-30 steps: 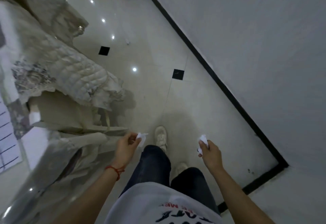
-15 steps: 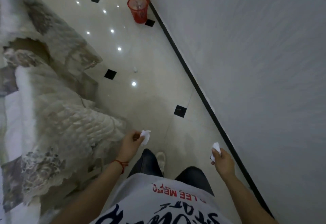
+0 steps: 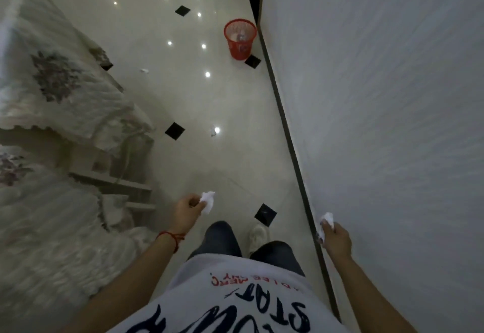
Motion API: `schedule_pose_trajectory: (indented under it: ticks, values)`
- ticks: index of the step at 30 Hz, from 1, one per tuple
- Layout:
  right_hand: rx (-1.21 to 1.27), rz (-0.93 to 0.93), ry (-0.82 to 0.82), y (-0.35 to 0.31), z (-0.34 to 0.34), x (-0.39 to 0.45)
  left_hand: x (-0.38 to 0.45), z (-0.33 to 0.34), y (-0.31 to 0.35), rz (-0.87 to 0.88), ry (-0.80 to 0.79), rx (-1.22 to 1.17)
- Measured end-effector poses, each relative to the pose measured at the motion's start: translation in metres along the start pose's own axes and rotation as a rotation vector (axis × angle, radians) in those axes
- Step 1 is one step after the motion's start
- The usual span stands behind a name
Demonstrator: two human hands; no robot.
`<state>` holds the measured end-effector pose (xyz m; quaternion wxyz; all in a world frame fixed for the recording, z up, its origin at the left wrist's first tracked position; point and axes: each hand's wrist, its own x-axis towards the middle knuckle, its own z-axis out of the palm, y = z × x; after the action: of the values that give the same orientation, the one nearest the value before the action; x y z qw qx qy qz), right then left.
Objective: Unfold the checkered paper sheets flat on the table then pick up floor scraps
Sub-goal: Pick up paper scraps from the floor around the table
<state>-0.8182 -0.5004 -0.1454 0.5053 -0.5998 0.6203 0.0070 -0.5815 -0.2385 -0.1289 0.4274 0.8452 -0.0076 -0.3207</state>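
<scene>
Two scraps held | left hand [image 3: 186,210] pinches one [image 3: 207,198] | right hand [image 3: 335,238] grips other [image 3: 327,219]

— Where do the scraps lie?
— One floor scrap [image 3: 213,132] lies ahead of the left hand [image 3: 186,211], another scrap [image 3: 144,71] farther on.
— The bin [image 3: 240,39]?
— Far ahead, beside the wall [image 3: 379,123].

The person wears a white T-shirt [image 3: 235,298] printed with large dark navy lettering and a smaller line of red lettering nearer the hem. Just beyond the hem come dark blue jeans [image 3: 222,238], and past the jeans one white shoe [image 3: 258,235] shows. Both forearms are bare. A thin red string bracelet [image 3: 171,235] circles the left wrist, left of the jeans.
</scene>
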Motion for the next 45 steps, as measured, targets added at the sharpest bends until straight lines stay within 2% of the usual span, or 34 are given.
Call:
schedule_pose_trajectory:
  ticks: [4,11,17,21,25,29,39,45]
  values:
    - [-0.032,-0.097,-0.082,-0.098,0.015,0.061,0.027,-0.007,0.015,-0.109,0.100,-0.079]
    - [-0.105,-0.212,-0.155,-0.242,0.078,0.153,0.112,-0.026,0.034,-0.265,0.207,-0.146]
    - [-0.186,-0.205,-0.176,-0.340,0.122,0.213,0.237,-0.057,0.105,-0.265,0.190,-0.140]
    - [-0.178,-0.209,-0.189,-0.407,0.144,0.253,0.338,-0.083,0.187,-0.141,0.147,-0.088]
    - [-0.189,-0.176,-0.201,-0.460,0.158,0.294,0.427,-0.094,0.273,-0.060,0.191,-0.077]
    - [-0.233,-0.164,-0.198,-0.513,0.174,0.353,0.506,-0.097,0.329,-0.028,0.217,-0.069]
    - [-0.212,-0.266,-0.286,-0.725,0.234,0.476,0.616,-0.104,0.395,-0.163,0.268,-0.047]
    - [-0.228,-0.274,-0.320,-0.808,0.283,0.520,0.678,-0.126,0.422,-0.251,0.262,-0.045]
